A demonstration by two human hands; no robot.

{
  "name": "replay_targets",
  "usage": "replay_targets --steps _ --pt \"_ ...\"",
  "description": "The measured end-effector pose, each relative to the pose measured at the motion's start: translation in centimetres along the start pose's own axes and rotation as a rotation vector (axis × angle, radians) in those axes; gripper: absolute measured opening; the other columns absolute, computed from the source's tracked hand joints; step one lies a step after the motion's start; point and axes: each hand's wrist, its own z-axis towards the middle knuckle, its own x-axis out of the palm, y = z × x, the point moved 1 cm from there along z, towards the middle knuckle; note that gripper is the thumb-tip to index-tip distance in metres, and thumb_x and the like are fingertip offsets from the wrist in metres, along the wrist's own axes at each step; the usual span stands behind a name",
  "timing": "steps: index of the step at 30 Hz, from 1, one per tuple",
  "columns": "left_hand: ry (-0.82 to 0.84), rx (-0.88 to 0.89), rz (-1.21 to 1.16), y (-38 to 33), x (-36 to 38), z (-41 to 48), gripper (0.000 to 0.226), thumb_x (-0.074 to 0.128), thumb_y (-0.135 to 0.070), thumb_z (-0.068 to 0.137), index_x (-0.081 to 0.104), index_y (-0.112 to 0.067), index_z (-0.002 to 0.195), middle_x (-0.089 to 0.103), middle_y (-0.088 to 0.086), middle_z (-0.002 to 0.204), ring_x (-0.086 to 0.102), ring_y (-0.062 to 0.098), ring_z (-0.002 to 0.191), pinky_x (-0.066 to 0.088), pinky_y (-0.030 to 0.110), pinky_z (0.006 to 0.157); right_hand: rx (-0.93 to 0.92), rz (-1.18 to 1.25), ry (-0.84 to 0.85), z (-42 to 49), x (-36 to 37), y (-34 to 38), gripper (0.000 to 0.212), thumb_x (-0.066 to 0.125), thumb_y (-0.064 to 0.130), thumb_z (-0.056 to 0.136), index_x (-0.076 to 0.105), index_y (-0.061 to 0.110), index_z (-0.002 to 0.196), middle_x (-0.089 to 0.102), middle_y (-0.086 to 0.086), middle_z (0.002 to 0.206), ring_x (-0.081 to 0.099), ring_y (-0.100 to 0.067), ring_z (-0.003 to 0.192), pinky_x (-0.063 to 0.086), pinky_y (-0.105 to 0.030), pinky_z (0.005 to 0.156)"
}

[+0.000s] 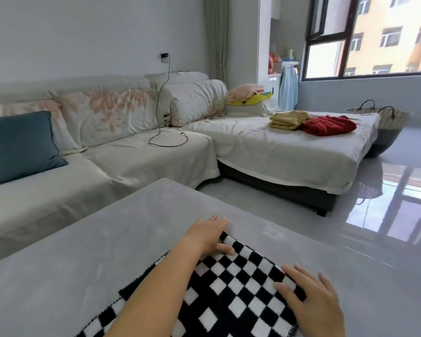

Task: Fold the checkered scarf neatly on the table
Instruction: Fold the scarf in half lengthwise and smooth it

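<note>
Folding looks mostly done: the checkered scarf (229,295) lies layered on the near part of the counter (83,251), with the left hand (208,235) at its far corner and the right hand (311,300) on its right edge, both open flat, so probably only smoothing remains.

Both hands lie flat, palms down, fingers spread. The left hand (208,235) reaches farther out than the right hand (312,299).

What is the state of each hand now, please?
Left hand: open, flat on the far corner of the scarf, gripping nothing.
Right hand: open, fingers spread, pressing the scarf's right edge.
</note>
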Motion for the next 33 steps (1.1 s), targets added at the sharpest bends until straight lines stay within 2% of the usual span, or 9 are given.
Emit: replay_targets --steps 4,9,12,14,16,19,26,31,33 --pt "-0.077 0.037 -0.095 1.0 1.1 -0.2 0.062 0.053 -0.057 0.086 0.043 -0.023 0.136 0.041 -0.007 0.146 0.030 0.012 0.138 0.032 0.039 0.108 -0.037 0.000 0.024 -0.3 -0.5 0.2 0.043 0.062 0.045 0.083 0.054 0.038 0.125 0.050 0.016 0.133 0.020 0.008 0.110 0.012 -0.025 0.111" --pt "-0.212 0.113 0.015 2.5 0.8 -1.2 0.039 0.045 -0.049 0.094 0.055 -0.024 0.122 0.057 -0.004 0.117 0.050 0.017 0.109 0.041 0.034 0.092 -0.126 -0.058 0.024 -0.3 -0.1 0.3 0.053 0.040 0.067 0.084 0.056 0.037 0.124 0.055 0.013 0.129 0.032 0.009 0.116 0.017 -0.023 0.108" --pt "-0.277 0.070 -0.163 3.2 0.7 -1.7 0.028 0.056 -0.042 0.090 0.064 -0.020 0.107 0.058 -0.004 0.101 0.051 0.015 0.098 0.041 0.032 0.088 -0.077 -0.073 0.065 -0.3 -0.3 0.6 0.039 0.058 0.049 0.084 0.057 0.040 0.121 0.057 0.013 0.126 0.045 -0.010 0.123 0.030 -0.031 0.106" --pt "-0.324 0.019 -0.367 3.3 0.5 -2.0 0.018 0.066 -0.034 0.085 0.068 -0.018 0.090 0.058 -0.006 0.086 0.052 0.010 0.084 0.041 0.027 0.079 -0.026 -0.010 0.046 -0.4 -0.5 0.7 0.036 0.067 0.044 0.077 0.062 0.042 0.112 0.067 0.012 0.104 0.058 -0.021 0.106 0.043 -0.038 0.093" --pt "-0.325 -0.056 -0.609 3.3 0.3 -2.3 0.011 0.072 -0.027 0.080 0.067 -0.017 0.076 0.062 -0.004 0.081 0.056 0.009 0.076 0.045 0.026 0.072 0.024 0.029 0.015 -0.6 -0.6 0.8 0.039 0.072 0.045 0.070 0.066 0.040 0.108 0.066 0.017 0.086 0.061 -0.021 0.092 0.046 -0.042 0.089" --pt "-0.328 -0.126 -0.850 3.5 0.1 -2.8 0.013 0.077 -0.022 0.075 0.067 -0.017 0.070 0.067 0.002 0.081 0.060 0.013 0.076 0.049 0.032 0.076 0.077 0.161 -0.042 -0.7 -0.6 1.2 0.047 0.081 0.033 0.066 0.068 0.029 0.110 0.065 0.015 0.089 0.060 -0.015 0.090 0.045 -0.042 0.093" --pt "-0.319 -0.137 -0.806 5.7 -1.8 -6.0 0.010 0.078 -0.017 0.075 0.069 -0.020 0.072 0.066 -0.005 0.071 0.060 0.008 0.069 0.050 0.026 0.070 0.191 0.504 -0.085 -1.9 -1.5 2.6 0.019 0.082 0.019 0.067 0.070 0.031 0.077 0.068 0.012 0.064 0.063 -0.001 0.061 0.049 -0.014 0.057" --pt "-0.327 -0.137 -0.834 6.9 -5.1 -10.7 0.010 0.079 -0.013 0.075 0.070 -0.016 0.072 0.068 0.002 0.071 0.060 0.011 0.067 0.048 0.029 0.067 0.167 0.638 -0.043 -4.1 -2.5 6.3 0.015 0.081 0.019 0.067 0.073 0.024 0.079 0.072 0.010 0.069 0.067 -0.007 0.067 0.051 -0.018 0.060" --pt "-0.323 -0.131 -0.808 7.5 -6.2 -13.1 0.010 0.078 -0.012 0.075 0.070 -0.016 0.072 0.067 -0.003 0.066 0.058 0.000 0.058 0.044 0.019 0.060 0.144 0.646 -0.020 -5.7 -2.8 8.2 0.015 0.081 0.019 0.068 0.073 0.027 0.077 0.071 0.011 0.070 0.067 -0.008 0.067 0.053 -0.018 0.062"
